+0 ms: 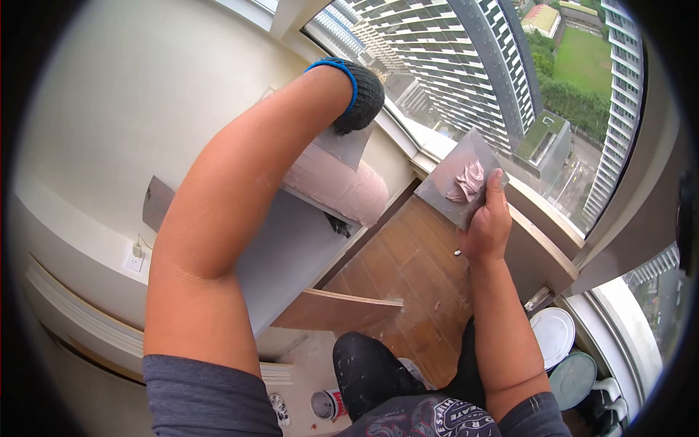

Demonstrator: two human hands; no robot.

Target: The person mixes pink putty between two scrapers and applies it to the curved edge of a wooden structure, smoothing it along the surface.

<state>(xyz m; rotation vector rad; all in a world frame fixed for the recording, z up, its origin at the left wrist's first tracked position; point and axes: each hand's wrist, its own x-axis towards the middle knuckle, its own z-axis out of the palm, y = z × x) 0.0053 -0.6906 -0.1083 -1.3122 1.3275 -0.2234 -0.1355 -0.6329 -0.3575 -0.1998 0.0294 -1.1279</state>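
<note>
at the wall, high up: left hand (354,95) in a dark knit glove with blue cuff, fingers curled shut around a trowel (345,146); handle hidden inside the glove. flat grey blade laid against the wall just above a smeared band of pink putty (336,188) on a rounded ledge.

to the right, near the window (510,65): right hand (486,229) pinching the lower corner of a steel plate (450,197), thumb on top, fingers underneath and out of sight. plate tilted, with a putty dab (470,180) sitting just above the thumb.

handling, by judgement: putty soft, wet-looking, sticky; likely to slump or slide if tipped further. plate thin, stiff, probably light; best gripped at the bare lower edge, clear of the dab. trowel blade thin, likely springy; to be held by the handle only.

below: wood floor (415,269), plywood board (338,309), lidded buckets (555,336) at lower right, small can (325,403) near the knee, wall socket (135,259) at left.
</note>
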